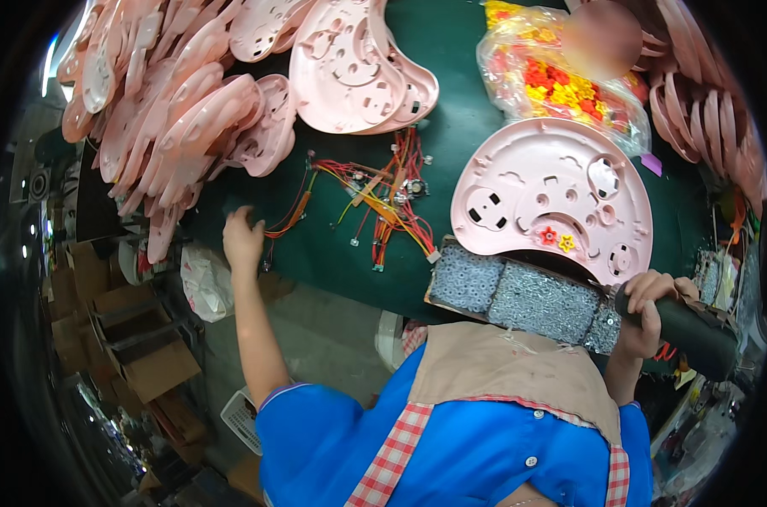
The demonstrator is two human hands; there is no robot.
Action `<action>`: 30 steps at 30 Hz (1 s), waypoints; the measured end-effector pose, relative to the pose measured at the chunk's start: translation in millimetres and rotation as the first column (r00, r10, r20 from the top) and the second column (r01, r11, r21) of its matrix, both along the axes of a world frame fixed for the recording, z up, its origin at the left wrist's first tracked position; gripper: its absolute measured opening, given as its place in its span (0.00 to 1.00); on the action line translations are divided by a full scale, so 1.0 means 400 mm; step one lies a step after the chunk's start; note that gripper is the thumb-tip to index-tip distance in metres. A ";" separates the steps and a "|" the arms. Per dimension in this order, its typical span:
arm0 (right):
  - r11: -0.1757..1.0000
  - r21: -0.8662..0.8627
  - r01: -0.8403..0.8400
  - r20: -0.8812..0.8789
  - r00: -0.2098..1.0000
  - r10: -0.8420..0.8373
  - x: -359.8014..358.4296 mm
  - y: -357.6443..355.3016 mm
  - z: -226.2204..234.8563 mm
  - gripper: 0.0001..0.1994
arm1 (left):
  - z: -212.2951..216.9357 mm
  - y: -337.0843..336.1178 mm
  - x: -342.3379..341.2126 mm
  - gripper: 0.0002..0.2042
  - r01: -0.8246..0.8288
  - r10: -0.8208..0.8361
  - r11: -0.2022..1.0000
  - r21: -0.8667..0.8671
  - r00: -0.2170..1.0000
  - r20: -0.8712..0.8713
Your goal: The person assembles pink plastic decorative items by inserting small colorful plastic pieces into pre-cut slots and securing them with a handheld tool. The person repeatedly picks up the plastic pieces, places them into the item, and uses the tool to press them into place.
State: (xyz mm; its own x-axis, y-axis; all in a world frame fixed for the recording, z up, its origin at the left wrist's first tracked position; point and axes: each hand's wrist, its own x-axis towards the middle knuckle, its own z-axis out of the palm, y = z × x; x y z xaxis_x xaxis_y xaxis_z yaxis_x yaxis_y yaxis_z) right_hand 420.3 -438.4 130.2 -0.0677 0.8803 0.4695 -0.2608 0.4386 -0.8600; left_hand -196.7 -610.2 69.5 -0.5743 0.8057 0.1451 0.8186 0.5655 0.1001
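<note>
My right hand (643, 306) is wrapped round the front end of a thick dark power screwdriver (696, 334), just below the right edge of a pink plastic shell (506, 173). The shell lies inside-up, with cutouts, posts and two small flower-shaped pieces, a red one (549, 236) and a yellow one (567, 243). Far to the left, my left hand (244, 239) is over the table's front edge, thumb and fingers apart, with nothing visible in it. Closest to it lies a wired part with orange and red leads (294, 215). A larger tangle of wired parts (392, 198) lies further right.
A divided box of small screws and metal parts (544, 300) sits at the table's front edge. Pink shells (189, 118) pile up at the left; others (341, 68) lie at the back. A clear bag of red and yellow pieces (561, 89) stands behind the shell.
</note>
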 end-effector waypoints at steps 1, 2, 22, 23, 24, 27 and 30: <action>1.000 0.001 0.004 0.009 1.000 -0.004 0.000 -0.003 -0.004 0.28 | 0.001 0.029 0.040 0.16 0.026 -0.023 0.999 0.046 0.997 -0.076; 1.000 0.000 0.003 0.018 1.000 -0.003 0.003 -0.005 -0.008 0.28 | 0.017 0.052 0.072 0.16 0.051 -0.037 0.995 0.087 0.988 -0.153; 0.998 0.036 -0.042 0.011 0.999 0.042 -0.016 -0.006 -0.006 0.28 | 0.184 0.100 0.102 0.03 -0.265 -0.631 0.723 0.638 0.122 0.766; 0.999 0.033 -0.041 0.008 0.999 0.041 -0.014 -0.004 -0.005 0.28 | 0.244 0.113 0.110 0.04 -0.364 -0.792 0.592 0.719 -0.097 0.603; 0.999 0.033 -0.033 0.012 0.999 0.033 -0.011 -0.006 -0.005 0.28 | 0.287 0.129 0.115 0.04 -0.488 -0.888 0.458 0.743 -0.290 0.357; 0.999 0.027 -0.036 0.012 0.999 0.036 -0.006 -0.008 -0.007 0.28 | 0.369 0.174 0.098 0.07 0.047 -0.803 0.592 0.805 -0.050 0.594; 0.999 0.015 -0.034 -0.009 0.999 0.034 -0.008 -0.007 0.001 0.29 | 0.529 0.196 0.022 0.11 -0.417 -0.901 0.415 0.809 -0.066 0.428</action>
State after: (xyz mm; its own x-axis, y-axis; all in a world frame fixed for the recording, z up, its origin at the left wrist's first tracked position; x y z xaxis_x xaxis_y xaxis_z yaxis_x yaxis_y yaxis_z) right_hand 417.1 -441.1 130.4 -0.0929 0.8707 0.4830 -0.2836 0.4418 -0.8511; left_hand -187.9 -531.8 281.2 -0.4291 0.8339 0.3471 -0.3808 -0.5155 0.7676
